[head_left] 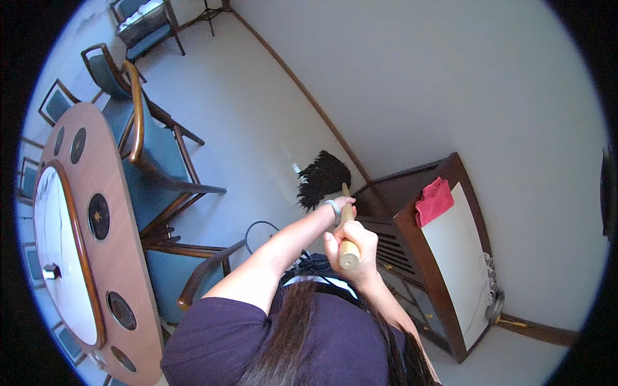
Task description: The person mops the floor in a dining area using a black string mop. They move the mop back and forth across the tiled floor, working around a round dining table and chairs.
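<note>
A wooden pole (347,214) runs from near my chest down to a dark, shaggy mop head (323,176), which rests on the floor close to the skirting. My right hand (362,241) is wrapped around the pole just below its blunt upper end. Further down, my left hand (343,205) grips the same pole, a pale bangle (333,210) on its wrist. Something small and white (296,169) shows at the left edge of the mop head; I cannot tell what it is.
To the right stands a dark wooden cabinet (425,270) with a folded red cloth (434,200) on its white top. Blue-upholstered wooden armchairs (159,144) surround a large table (140,270) on the left. A wall (410,96) rises beyond the mop.
</note>
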The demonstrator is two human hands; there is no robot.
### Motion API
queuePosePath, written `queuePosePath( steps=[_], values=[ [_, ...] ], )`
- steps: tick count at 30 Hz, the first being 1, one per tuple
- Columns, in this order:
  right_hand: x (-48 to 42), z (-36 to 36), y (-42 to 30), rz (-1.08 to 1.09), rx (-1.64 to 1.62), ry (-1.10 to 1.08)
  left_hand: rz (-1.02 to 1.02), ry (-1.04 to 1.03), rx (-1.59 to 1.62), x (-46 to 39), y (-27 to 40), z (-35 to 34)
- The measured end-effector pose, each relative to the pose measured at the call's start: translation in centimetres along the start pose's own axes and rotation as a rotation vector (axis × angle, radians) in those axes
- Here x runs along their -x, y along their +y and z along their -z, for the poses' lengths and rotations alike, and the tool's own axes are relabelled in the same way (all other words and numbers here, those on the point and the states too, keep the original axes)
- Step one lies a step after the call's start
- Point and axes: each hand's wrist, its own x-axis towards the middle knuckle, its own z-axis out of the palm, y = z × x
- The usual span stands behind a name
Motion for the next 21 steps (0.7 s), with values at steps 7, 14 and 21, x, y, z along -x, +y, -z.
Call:
queuePosePath(
  steps=[7,14,21],
  values=[
    [-0.2,3.0,3.1,-0.038,-0.061,0.160,-0.103,0.162,-0.104,-2.1,-0.2,-4.9],
    [2.3,2.4,1.4,-0.070,-0.026,-0.008,-0.191,-0.071,-0.082,-2.3,-2.0,-1.0],
    [8.6,3.9,-2.2,0.032,-0.116,-0.085,-0.326,-0.186,-0.158,-2.6,-7.5,2.7]
  ],
)
